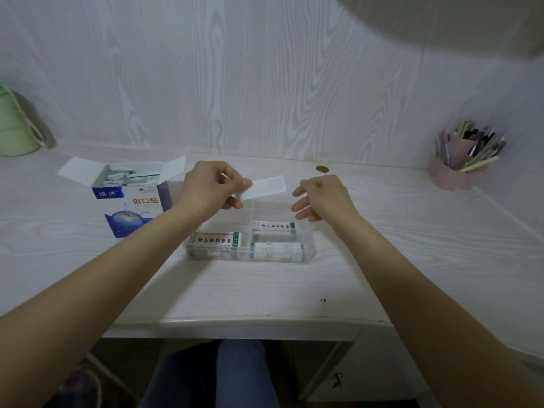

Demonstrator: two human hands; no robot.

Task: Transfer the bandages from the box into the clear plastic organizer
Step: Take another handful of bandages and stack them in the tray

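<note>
Bandage (265, 187) pinched in our left hand (210, 187) above the organizer (309, 254), right hand (321, 198) loose and empty; next we lower it into a free compartment.

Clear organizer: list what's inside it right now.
The clear organizer holds three wrapped bandages, one front left, two front right. The rear compartments look empty, though the left hand and its bandage strip cover part of them.

Box (132, 201) left of organizer (306, 254); bandage (266, 187) above organizer; pen holder (459, 169) far right
</note>
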